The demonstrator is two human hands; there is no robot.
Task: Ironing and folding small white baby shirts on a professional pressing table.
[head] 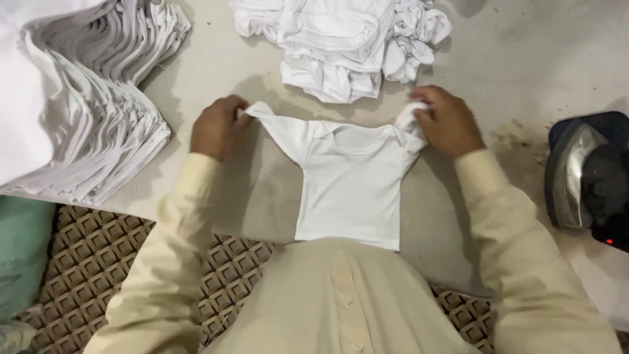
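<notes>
Left hand is closed, pinching the tip of the left sleeve of a small white baby shirt; fingers curled around the fabric, sleeve pulled out to the left and slightly far. Right hand is also closed, gripping the bunched-up right sleeve at the shirt's far right corner. Shirt lies flat, front up, neckline on the far side, hem at the near edge of the pale work table, right in front of the person's body. Both arms in cream long sleeves, cream buttoned garment at near centre. Far centre, just beyond the shirt but not touching it: loose heap of white garments, unfolded and crumpled. Left side: tall stack of folded white cloth, layers fanned out at the edges, well apart from the left hand. Right edge of table: electric iron resting with its metal soleplate facing left, small red light showing near its near side. Table surface around the iron looks stained. Below the table's near left edge: brown patterned floor mat, plus a bit of green fabric at the far left.
</notes>
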